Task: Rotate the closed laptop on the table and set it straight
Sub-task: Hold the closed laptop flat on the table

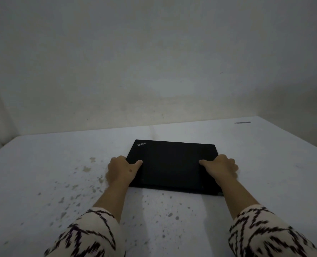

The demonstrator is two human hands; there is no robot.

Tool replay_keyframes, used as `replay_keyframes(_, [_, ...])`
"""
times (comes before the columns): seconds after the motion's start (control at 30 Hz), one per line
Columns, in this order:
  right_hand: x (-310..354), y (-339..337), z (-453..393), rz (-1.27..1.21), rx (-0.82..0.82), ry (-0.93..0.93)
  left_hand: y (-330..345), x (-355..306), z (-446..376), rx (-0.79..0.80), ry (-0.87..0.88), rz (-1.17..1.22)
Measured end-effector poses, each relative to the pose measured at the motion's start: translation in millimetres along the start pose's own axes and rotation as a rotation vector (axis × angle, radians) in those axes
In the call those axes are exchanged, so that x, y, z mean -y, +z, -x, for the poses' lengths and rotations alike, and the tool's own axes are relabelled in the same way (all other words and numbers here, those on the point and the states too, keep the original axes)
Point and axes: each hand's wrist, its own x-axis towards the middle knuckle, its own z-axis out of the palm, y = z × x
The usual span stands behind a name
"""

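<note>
A closed black laptop (pixel 171 164) lies flat on the white table (pixel 42 173), with a small logo at its far left corner. Its edges run slightly skewed, the right side sitting a little nearer to me. My left hand (pixel 121 168) grips the laptop's left edge, thumb on the lid and fingers curled under the side. My right hand (pixel 219 168) holds the right edge the same way, thumb resting on top. Both forearms wear patterned black-and-cream sleeves.
The table surface carries scattered grey-brown stains (pixel 87 168) on the left and in front of the laptop. A pale wall (pixel 154 62) rises right behind the table's far edge. A short dark mark (pixel 242 122) lies near the far right corner.
</note>
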Motion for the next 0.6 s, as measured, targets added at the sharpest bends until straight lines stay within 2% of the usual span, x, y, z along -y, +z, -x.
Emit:
replay_keyframes(0.2, [-3.3, 0.2, -1.4, 0.067, 0.028, -0.031, -3.2, -4.0, -1.8, 0.034, 0.04, -0.164])
replay_keyframes(0.6, [-13.7, 1.0, 5.8, 0.088, -0.012, -0.095, -5.2, -5.3, 6.1, 0.075, 0.005, -0.147])
